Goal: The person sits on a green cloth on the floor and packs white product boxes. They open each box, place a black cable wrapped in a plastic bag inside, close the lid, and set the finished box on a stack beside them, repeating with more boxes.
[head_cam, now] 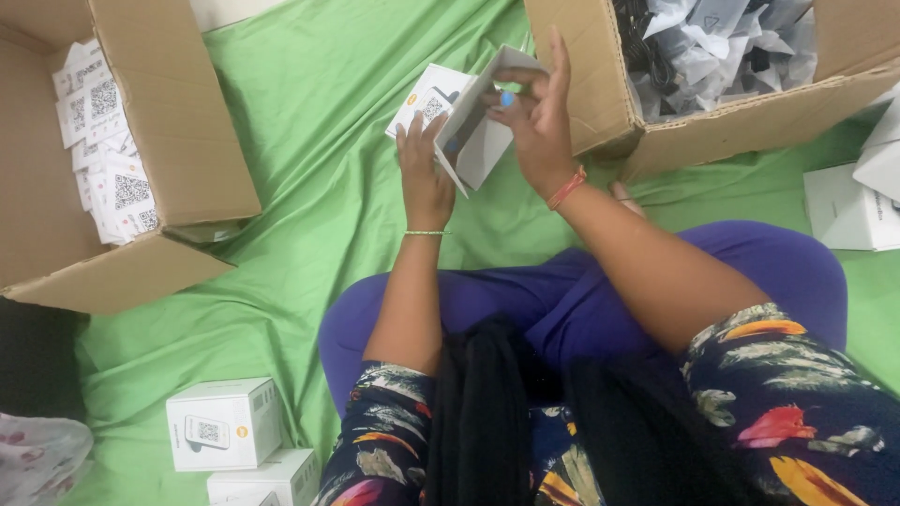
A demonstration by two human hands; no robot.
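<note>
Both hands (pixel 427 173) (pixel 539 117) around small white box (pixel 469 122), flap seemingly open.

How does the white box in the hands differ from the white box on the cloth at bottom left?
The held box is open, its flap raised, and tilted between the left hand and right hand. The floor box is closed, upright and untouched on the green cloth. Both are white with similar printed labels.
</note>
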